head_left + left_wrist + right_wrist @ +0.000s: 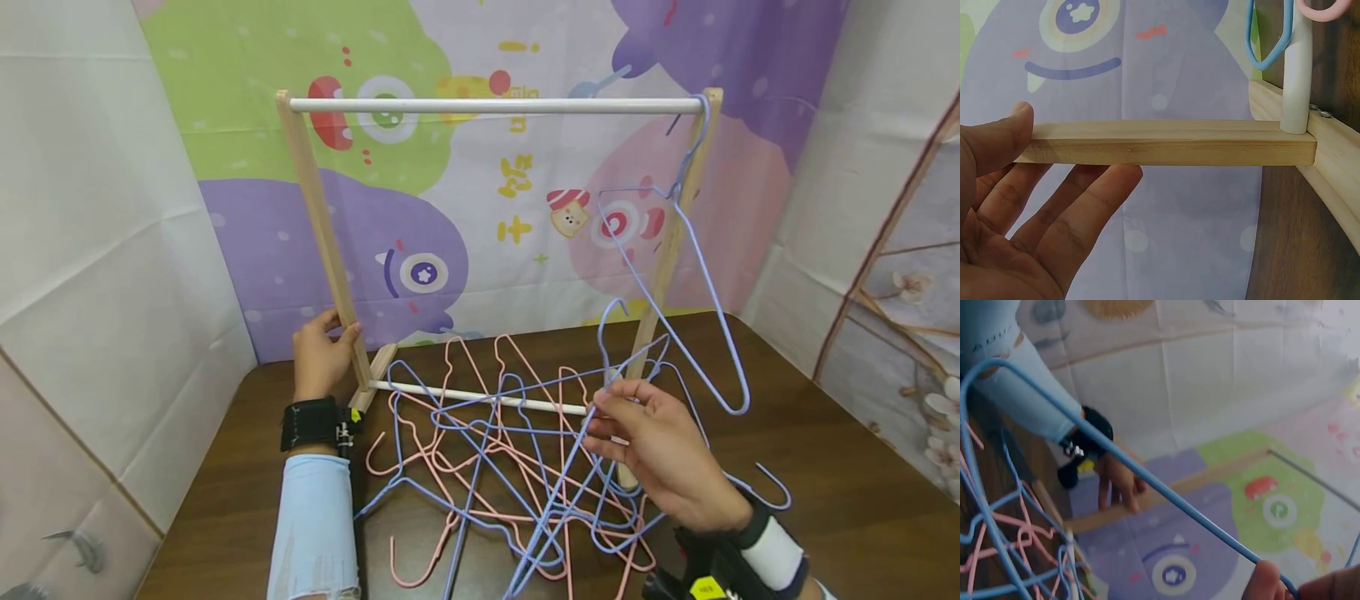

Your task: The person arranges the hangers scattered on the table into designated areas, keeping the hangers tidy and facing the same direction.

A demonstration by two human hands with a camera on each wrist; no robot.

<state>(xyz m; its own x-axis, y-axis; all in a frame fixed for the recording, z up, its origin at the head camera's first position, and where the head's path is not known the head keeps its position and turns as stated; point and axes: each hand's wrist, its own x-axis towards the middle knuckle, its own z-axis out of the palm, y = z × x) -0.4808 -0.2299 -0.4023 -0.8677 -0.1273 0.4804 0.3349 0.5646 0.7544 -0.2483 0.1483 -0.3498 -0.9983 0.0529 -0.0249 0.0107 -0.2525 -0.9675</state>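
A small rack with a white top rail (495,106) and wooden posts stands on the table. My left hand (321,357) grips the left wooden post (324,225) low down; in the left wrist view the thumb lies on one side of the post and fingertips on the other. My right hand (663,450) pinches a blue clothes hanger (601,337) just below its hook, which points up; the hanger's body runs down over the pile. In the right wrist view, thumb and finger hold this blue wire (1166,490). Another blue hanger (703,258) hangs at the rail's right end.
A tangled heap of pink hangers (418,579) and blue hangers (455,550) lies on the brown table (217,492), around the lower white bar (405,387). One blue hook (787,496) sticks out to the right. Behind stands a cartoon-print cloth (510,275), with pale cloth walls at the sides.
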